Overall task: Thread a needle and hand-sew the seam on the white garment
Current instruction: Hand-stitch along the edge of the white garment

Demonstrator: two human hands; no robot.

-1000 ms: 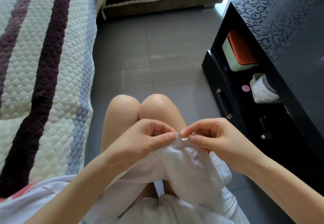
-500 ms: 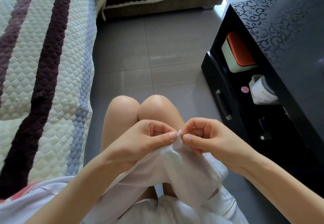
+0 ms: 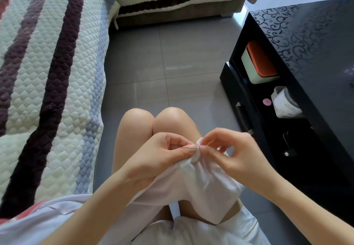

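Note:
The white garment [image 3: 199, 185] hangs over my lap, bunched up at its top edge between both hands. My left hand [image 3: 159, 158] grips that bunched edge with thumb and curled fingers. A thin dark needle [image 3: 188, 147] pokes out of the fabric fold and lies across my left fingers, pointing left. My right hand [image 3: 235, 156] pinches the fabric fold at the needle's right end with thumb and forefinger. I cannot make out the thread.
A quilted striped sofa cover [image 3: 47, 83] fills the left. A black cabinet [image 3: 306, 57] stands at the right, its shelf holding an orange-lidded box [image 3: 258, 62] and a white container [image 3: 285, 103]. Grey tiled floor [image 3: 172, 62] lies ahead of my knees.
The needle tip now shows, pushed out leftward through the fold over my left fingers. My right hand has closed in on the fold.

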